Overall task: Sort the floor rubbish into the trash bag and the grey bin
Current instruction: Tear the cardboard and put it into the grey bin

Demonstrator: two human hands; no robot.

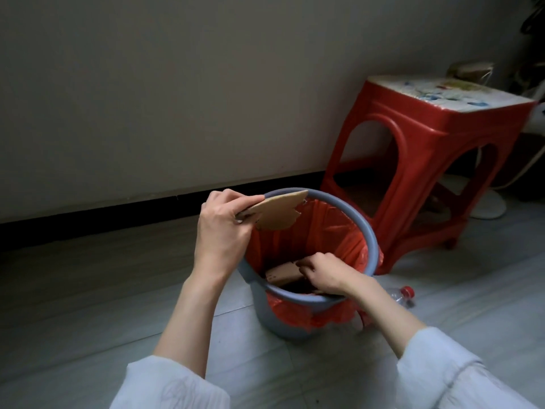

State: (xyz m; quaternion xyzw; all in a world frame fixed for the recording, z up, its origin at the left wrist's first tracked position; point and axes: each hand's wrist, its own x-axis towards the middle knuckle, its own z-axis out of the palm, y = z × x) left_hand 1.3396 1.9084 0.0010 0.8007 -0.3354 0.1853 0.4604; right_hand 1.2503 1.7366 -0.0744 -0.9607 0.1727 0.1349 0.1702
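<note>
Grey tiled floor point(88, 305) is met by beige wall point(177, 84) with black skirting point(88, 222); red stool point(413, 149) is set far right; dim light.

One grey bin point(309, 317) with one red liner bag point(324, 231), two cardboard pieces point(277, 212) point(281, 274), one plastic bottle point(402, 295), one red stool point(427, 160), and two hands point(221, 228) point(320, 274).

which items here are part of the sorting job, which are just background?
Job: grey bin with red liner; torn cardboard in left hand; cardboard in the bin at right hand; plastic bottle on the floor.
Background: red stool; white fan base.
</note>
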